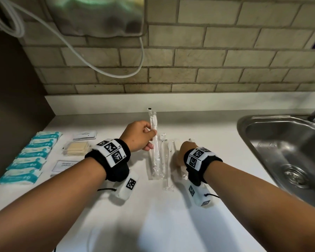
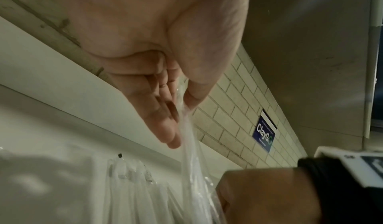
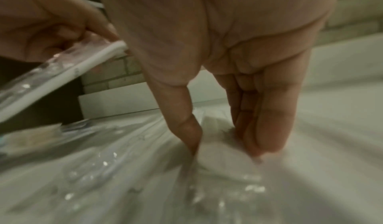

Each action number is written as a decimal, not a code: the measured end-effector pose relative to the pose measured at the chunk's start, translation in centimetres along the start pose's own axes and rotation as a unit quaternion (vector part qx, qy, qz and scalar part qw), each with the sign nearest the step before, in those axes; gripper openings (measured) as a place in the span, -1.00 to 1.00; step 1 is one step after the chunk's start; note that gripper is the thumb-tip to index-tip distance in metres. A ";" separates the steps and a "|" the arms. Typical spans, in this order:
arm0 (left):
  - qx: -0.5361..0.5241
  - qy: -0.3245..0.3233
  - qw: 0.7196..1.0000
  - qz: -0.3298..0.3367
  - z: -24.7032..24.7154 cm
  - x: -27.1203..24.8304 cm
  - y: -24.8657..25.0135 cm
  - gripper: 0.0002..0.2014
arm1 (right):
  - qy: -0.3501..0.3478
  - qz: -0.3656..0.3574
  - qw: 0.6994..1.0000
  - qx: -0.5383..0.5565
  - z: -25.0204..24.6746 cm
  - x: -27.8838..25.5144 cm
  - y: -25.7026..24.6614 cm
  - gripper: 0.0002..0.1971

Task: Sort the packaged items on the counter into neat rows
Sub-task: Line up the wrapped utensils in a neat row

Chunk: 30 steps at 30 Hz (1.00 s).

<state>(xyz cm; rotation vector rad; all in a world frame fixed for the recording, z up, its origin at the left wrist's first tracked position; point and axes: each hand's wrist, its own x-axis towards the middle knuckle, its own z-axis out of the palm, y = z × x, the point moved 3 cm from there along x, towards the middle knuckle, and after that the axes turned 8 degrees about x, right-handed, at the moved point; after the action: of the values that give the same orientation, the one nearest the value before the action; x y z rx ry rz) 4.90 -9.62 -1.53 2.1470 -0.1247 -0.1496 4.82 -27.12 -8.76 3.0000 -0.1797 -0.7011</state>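
on the white counter (image 1: 153, 215), the right hand (image 1: 183, 153) reaches down with thumb and fingers (image 3: 267, 126) pinching a clear-wrapped packet (image 3: 217, 147) lying flat. beside it lie more clear-wrapped sticks (image 1: 165, 160) side by side. the left hand (image 1: 137, 136) is raised a little farther back, thumb and fingertips closed on one long wrapped stick (image 1: 154, 135), its far end tilted upward. to the left, teal packets (image 1: 31, 157) sit in a row, with tan sachets (image 1: 76, 149) and white cards (image 1: 85, 134) nearby.
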 end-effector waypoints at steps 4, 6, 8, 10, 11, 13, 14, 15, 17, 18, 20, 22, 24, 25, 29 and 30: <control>-0.010 0.020 1.000 -0.001 -2.0 -0.4 -0.1 -0.85 | -0.032 -0.001 0.999 0.039 1.6 2.5 0.0 -0.41; -0.013 0.025 1.000 -0.006 -3.0 -0.8 -0.6 -0.84 | -0.054 0.002 0.994 0.090 1.3 2.2 0.0 -0.31; -0.010 0.029 0.999 -0.016 -3.9 -1.1 -1.1 -0.83 | -0.068 0.012 0.981 0.181 -0.4 0.1 0.4 -0.49; -0.009 0.035 0.999 -0.025 -4.7 -1.4 -1.8 -0.82 | -0.024 0.006 0.966 0.258 -1.8 -1.0 1.1 -0.73; -0.010 0.040 0.999 -0.030 -5.1 -1.6 -2.1 -0.81 | -0.008 0.021 0.962 0.272 -2.4 -0.7 1.2 -0.75; -0.013 0.048 0.998 -0.039 -5.9 -1.9 -2.7 -0.80 | 0.033 0.034 0.961 0.274 -3.9 -1.0 0.9 -0.72; -0.015 0.052 0.998 -0.043 -6.4 -2.1 -2.9 -0.79 | 0.046 0.029 0.959 0.280 -4.8 -1.4 0.1 -0.71; -0.018 0.055 0.997 -0.044 -6.7 -2.3 -3.1 -0.79 | 0.063 0.015 0.957 0.282 -5.4 -1.8 -0.8 -0.69; -0.019 0.061 0.997 -0.044 -7.4 -2.6 -3.4 -0.79 | 0.077 -0.019 0.952 0.296 -6.5 -2.7 -2.9 -0.65; -0.020 0.063 0.997 -0.043 -7.7 -2.8 -3.5 -0.79 | 0.093 -0.035 0.950 0.298 -6.9 -3.4 -4.2 -0.66; -0.019 0.066 0.997 -0.040 -8.3 -3.3 -3.8 -0.80 | 0.068 -0.055 0.951 0.298 -6.1 -3.6 -6.9 -0.72; -0.015 0.065 0.997 -0.038 -8.9 -3.8 -4.2 -0.82 | 0.028 -0.074 0.955 0.285 -4.3 -3.5 -9.8 -0.76; -0.010 0.060 0.998 -0.036 -9.3 -4.1 -4.6 -0.82 | -0.001 -0.085 0.968 0.238 -2.1 -2.7 -12.0 -0.63; -0.009 0.057 0.998 -0.034 -9.7 -4.2 -5.0 -0.82 | -0.005 -0.084 0.976 0.202 -1.0 -2.1 -13.0 -0.51; -0.006 0.048 0.998 -0.027 -9.9 -4.2 -5.5 -0.83 | 0.002 -0.050 0.979 0.195 1.1 -0.8 -13.7 -0.50; -0.006 0.044 0.999 -0.025 -9.9 -4.1 -5.6 -0.83 | 0.008 -0.045 0.980 0.195 0.3 -1.9 -13.6 -0.50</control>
<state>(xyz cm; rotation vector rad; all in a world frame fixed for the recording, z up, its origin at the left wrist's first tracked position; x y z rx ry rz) 2.53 2.23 -0.54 2.1413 -0.0180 -0.0846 4.38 -13.41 -9.33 3.4046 -0.2029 -0.7242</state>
